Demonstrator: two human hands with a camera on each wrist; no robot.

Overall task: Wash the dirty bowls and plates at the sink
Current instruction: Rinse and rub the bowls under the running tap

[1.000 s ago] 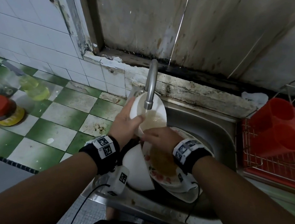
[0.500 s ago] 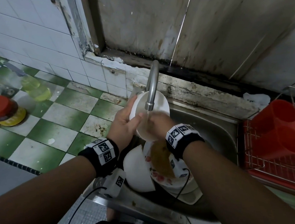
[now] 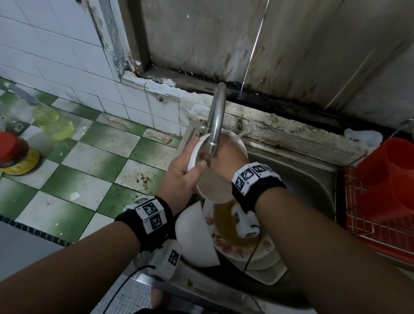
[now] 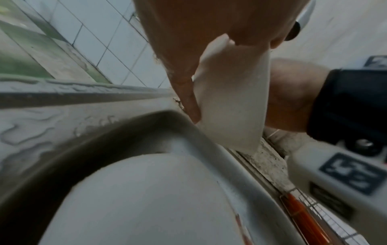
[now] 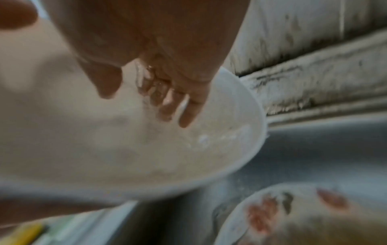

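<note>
We are working over the steel sink [image 3: 302,173], where a stained plate [image 3: 237,240] is lying at six o'clock. Our left hand [image 3: 181,177] is gripping the white bowl [image 3: 215,188] under the tap [image 3: 215,121], thumb curled over its nine-o'clock rim. Our right hand [image 3: 226,159] is reaching inside, fingers [image 5: 167,101] pressed together against the wet wall.
</note>
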